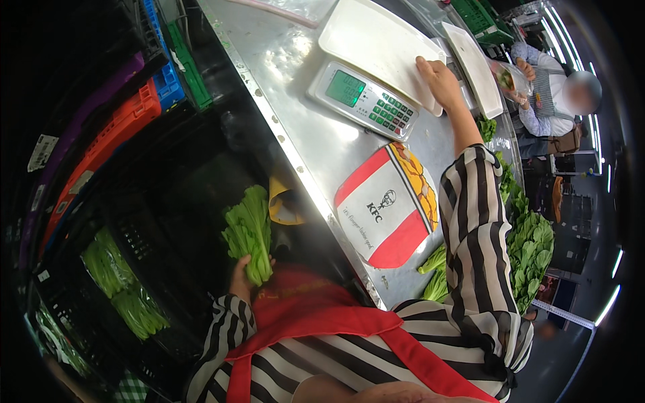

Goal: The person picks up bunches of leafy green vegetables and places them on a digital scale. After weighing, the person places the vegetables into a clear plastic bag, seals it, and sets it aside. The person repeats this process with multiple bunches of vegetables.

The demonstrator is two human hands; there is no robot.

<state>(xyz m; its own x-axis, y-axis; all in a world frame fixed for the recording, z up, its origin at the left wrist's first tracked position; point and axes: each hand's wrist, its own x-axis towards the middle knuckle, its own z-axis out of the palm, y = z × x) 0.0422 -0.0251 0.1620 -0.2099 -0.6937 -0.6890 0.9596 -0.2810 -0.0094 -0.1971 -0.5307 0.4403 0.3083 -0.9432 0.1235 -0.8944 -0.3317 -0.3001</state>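
Note:
My left hand [244, 272] holds a bunch of leafy green vegetables [250, 229] by its stem end, off the table's edge. At the far side, my right hand [439, 80] lies at the near right corner of the white plastic tray [378, 40] of a digital scale [370, 101]; whether its fingers grip the tray's edge cannot be told. The scale's green display is lit, and no vegetables are on the tray. Beside the scale, a red and white bucket-shaped KFC mat [385, 206] lies on the metal table [312, 151].
Black crates at the left hold bagged greens [123, 282], near stacked coloured crates [121, 116]. More leafy greens [531, 247] lie along the table's right side. A second white tray [473, 70] stands beyond the scale. Across the table, a co-worker [546, 95] holds a clear bag.

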